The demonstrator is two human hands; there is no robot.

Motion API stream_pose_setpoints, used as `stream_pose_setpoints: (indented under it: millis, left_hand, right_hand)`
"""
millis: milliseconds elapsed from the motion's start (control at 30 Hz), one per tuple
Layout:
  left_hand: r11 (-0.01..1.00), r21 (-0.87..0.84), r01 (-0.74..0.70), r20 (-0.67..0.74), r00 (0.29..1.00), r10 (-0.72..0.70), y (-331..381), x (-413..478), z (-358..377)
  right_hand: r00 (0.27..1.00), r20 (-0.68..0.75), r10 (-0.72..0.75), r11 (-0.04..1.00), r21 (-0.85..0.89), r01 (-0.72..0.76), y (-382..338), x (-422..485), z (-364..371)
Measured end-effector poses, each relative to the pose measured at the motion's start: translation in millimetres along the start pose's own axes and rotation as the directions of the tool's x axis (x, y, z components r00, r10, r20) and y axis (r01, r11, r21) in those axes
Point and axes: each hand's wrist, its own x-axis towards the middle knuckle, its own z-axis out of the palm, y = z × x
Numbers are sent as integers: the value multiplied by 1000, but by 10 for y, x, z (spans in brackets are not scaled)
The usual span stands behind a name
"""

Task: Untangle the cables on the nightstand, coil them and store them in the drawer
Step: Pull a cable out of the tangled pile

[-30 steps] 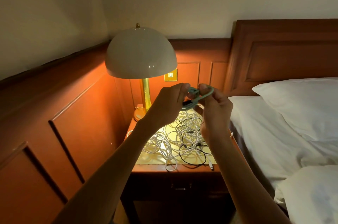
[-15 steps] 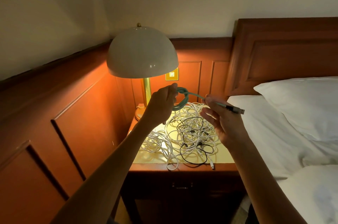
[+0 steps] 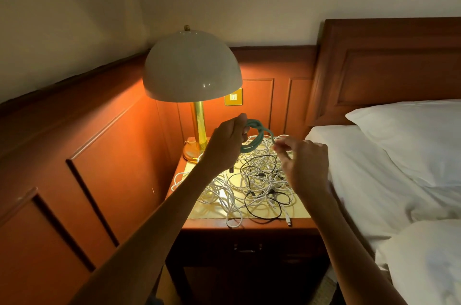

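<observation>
The left hand (image 3: 225, 145) is held up with its fingers curled round a small coil of green cable (image 3: 254, 137), gripping it above the far part of the tabletop (image 3: 300, 211). From the coil the cable arcs across to the right hand (image 3: 303, 163), just beside the left, whose thumb and fingertips are drawn together on the loose end; that hand is blurred, so the grip is not sharp. Below and between both hands a tangle of white and black cables (image 3: 259, 180) lies spread on the tabletop, one white plug reaching the near edge. The drawer (image 3: 245, 248) sits closed in shadow under the hands. A lit lamp (image 3: 192, 67) stands beyond the left hand, and the bed (image 3: 369, 180) lies outside the right hand.
</observation>
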Motion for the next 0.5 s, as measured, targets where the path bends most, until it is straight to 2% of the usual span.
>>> stream_pose_setpoints:
  millis: [33, 67, 100, 133, 167, 200, 233, 267, 333, 433, 500]
  left_hand:
    - [1000, 2, -11, 8, 1000, 11, 7, -15, 42]
    - [1000, 10, -25, 12, 1000, 25, 17, -27, 79]
    - [999, 26, -41, 10, 999, 41, 31, -35, 110]
    - [997, 44, -57, 3, 998, 57, 41, -38, 130]
    - [996, 58, -71, -9, 997, 71, 49, -36, 135]
    - [995, 68, -79, -24, 996, 81, 51, -29, 131]
    - [994, 74, -82, -39, 996, 85, 50, -18, 117]
    - [994, 80, -81, -53, 995, 85, 48, -9, 103]
    - [992, 100, -82, -68, 994, 89, 48, -1, 88]
    - [979, 175, -102, -90, 989, 119, 66, -21, 101]
    - [965, 241, -107, -102, 986, 135, 71, -37, 114]
  right_hand:
    - [999, 24, 26, 1000, -13, -25, -31, 13, 31]
    - [993, 60, 102, 990, 90, -107, -75, 33, 49]
    - [966, 120, 227, 921, 295, -253, -131, 65, 41]
    - [905, 230, 359, 731, 534, -426, -186, 106, 14]
    - [817, 372, 441, 430, 712, -556, -243, 141, -26]
    - [737, 495, 460, 133, 782, -609, -296, 166, -72]
    - [689, 570, 448, -60, 788, -613, -329, 188, -104]
    - [666, 608, 432, -162, 779, -605, -348, 196, -120]
    - [662, 647, 379, -264, 761, -592, -390, 183, -117]
    - [660, 666, 348, -324, 746, -582, -424, 155, -75]
    - [643, 666, 378, -366, 746, -557, -431, 151, -53]
